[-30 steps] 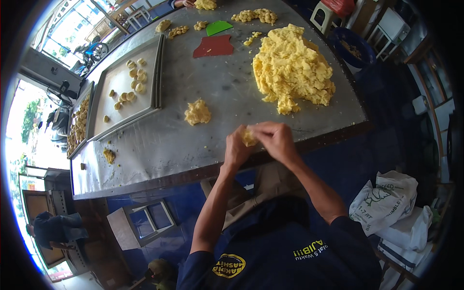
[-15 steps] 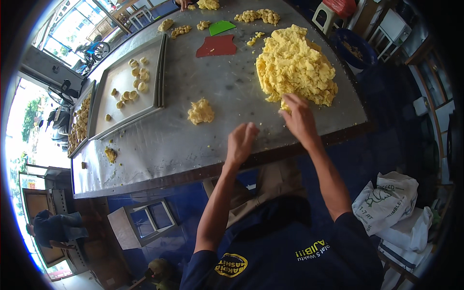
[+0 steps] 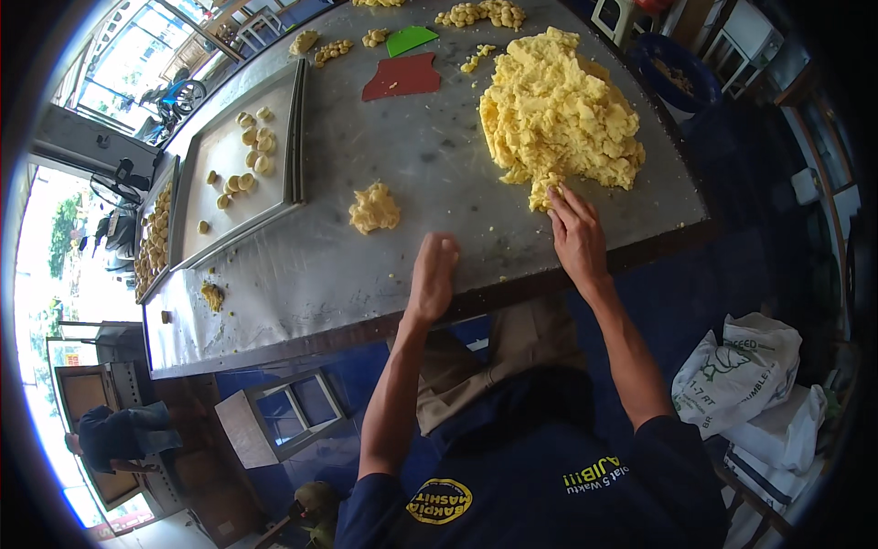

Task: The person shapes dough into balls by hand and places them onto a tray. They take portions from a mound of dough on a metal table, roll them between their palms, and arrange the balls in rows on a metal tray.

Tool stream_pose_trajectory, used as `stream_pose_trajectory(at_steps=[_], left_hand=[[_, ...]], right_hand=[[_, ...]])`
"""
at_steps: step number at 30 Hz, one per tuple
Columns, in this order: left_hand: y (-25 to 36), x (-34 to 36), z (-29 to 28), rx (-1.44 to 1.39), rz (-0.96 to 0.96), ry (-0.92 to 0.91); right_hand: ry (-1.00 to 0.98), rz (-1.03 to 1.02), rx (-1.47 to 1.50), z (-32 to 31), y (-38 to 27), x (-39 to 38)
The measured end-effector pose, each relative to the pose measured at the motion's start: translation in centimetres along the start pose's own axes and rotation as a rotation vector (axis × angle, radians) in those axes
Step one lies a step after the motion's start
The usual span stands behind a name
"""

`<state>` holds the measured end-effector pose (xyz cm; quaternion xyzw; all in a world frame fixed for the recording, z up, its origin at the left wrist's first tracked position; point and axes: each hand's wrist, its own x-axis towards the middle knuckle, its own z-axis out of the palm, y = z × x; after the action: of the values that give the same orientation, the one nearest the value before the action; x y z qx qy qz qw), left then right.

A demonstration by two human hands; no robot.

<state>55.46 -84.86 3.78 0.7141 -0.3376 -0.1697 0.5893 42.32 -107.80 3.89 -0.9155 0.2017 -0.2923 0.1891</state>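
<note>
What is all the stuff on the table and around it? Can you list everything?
big dough heap: one, yellow, table's far right
small dough lump: one, yellow, table's middle
tray: one, metal, table's left, holding a few shaped dough pieces
second tray: one, farther left, full of pieces
red scraper: one, far side
green scraper: one, beyond the red one
table: one, grey metal
bags: several, white, floor at right
left hand: near edge, fingers curled, on the table
right hand: fingertips at the big heap's near edge
</note>
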Motion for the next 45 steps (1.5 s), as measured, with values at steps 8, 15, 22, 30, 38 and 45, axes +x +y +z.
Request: stream_pose_trajectory(at_steps=[8,15,22,30,38,45], left_hand=[[1.5,0.1,-0.2,0.563,0.099,0.187],[3.1,0.6,-1.1,0.518,-0.090,0.233],[-0.4,7.1,-1.3,0.973,0.048,0.199],[1.3,-0.3,-2.0,0.835,0.202,0.057],[3.1,1.1,-11.2,0.391,0.290,0.946],[-4.2,4.8,-14.7,0.994,0.342,0.408]], right_hand=[[-0.010,-0.014,-0.033,0.1,0.2,-0.6],[0.015,0.027,0.033,0.1,0.2,-0.6],[0.010,0.012,0.035,0.0,-0.2,-0.7],[-0.002,-0.021,-0.023,1.2,2.4,-1.0],[-0.208,-0.063,0.084,-0.2,3.5,3.2],[-0.299,0.032,0.057,0.2,3.0,3.4]])
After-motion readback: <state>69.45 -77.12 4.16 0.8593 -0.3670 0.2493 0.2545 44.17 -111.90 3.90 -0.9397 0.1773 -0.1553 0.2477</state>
